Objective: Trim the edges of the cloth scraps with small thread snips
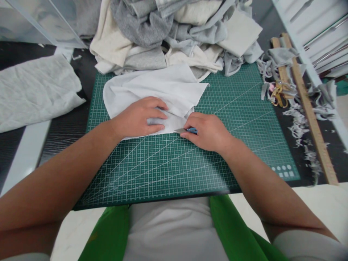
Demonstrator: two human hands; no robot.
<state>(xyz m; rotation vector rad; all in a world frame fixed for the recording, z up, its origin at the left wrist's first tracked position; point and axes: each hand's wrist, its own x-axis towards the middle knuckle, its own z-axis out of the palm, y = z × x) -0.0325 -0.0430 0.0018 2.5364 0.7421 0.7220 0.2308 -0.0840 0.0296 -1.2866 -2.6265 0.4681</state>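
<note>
A white cloth (141, 87) lies folded on the green cutting mat (168, 166). Flat on its lower part rests my left hand (141, 117), fingers spread and pointing right. My right hand (208, 130) is closed around a small blue tool (191, 130) with a pointed metal tip, which looks like thread snips. That tip points left and touches the cloth's lower right edge. The right hand's fingertips are also beside the cloth's corner.
A big pile of grey and cream fabric (152, 29) covers the mat's back edge. Grey cloth (38, 90) lies at the left. At the right are a wooden ruler (312, 119), gold-handled scissors (278, 95) and fabric scraps (297, 121).
</note>
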